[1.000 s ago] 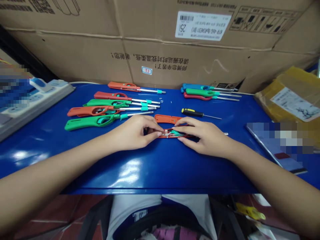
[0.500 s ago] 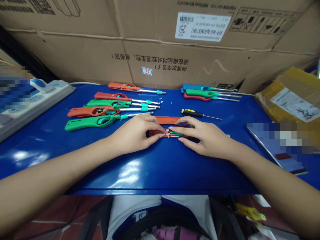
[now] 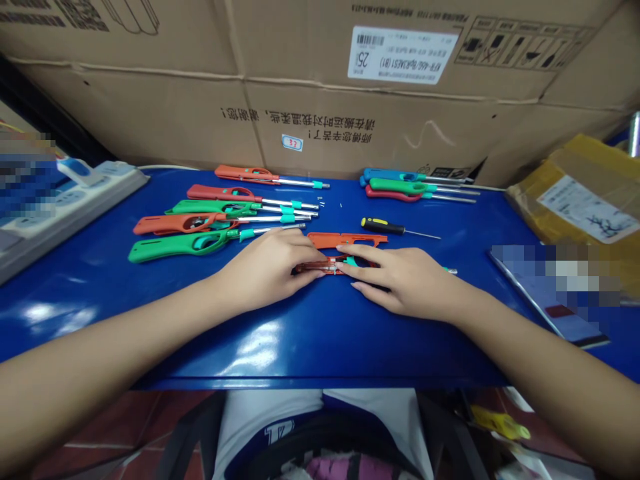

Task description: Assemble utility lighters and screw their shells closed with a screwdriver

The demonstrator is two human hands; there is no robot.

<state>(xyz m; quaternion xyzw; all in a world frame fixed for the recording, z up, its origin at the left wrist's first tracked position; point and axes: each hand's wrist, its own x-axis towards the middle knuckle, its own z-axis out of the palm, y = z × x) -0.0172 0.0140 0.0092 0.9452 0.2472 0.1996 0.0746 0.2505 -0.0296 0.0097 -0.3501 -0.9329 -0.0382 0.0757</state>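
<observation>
An orange long-nosed gas lighter [image 3: 329, 267] lies opened on the blue table, its inner parts exposed and a turquoise piece [image 3: 351, 262] inside. My left hand [image 3: 273, 270] is closed around its handle end, thumb on the near side and fingers on the far side. My right hand [image 3: 415, 280] straddles the body, fingers pressing on the inner parts. Its palm hides much of the metal tube, whose tip [image 3: 451, 271] shows past it. Just behind lies the loose orange half-shell [image 3: 345, 240]. A black-and-yellow screwdriver [image 3: 383, 226] rests farther back.
Several green, orange and red lighters [image 3: 185, 245] lie at the left. More lighters [image 3: 400, 185] are stacked at the back right. A power strip [image 3: 80, 200] borders the left, a taped parcel [image 3: 580, 200] the right. A large cardboard box [image 3: 310, 100] stands behind.
My right-hand fingers have shifted slightly, baring more of the half-shell and the turquoise piece. My left hand stays at the lighter's handle end. The camera view has moved slightly.
</observation>
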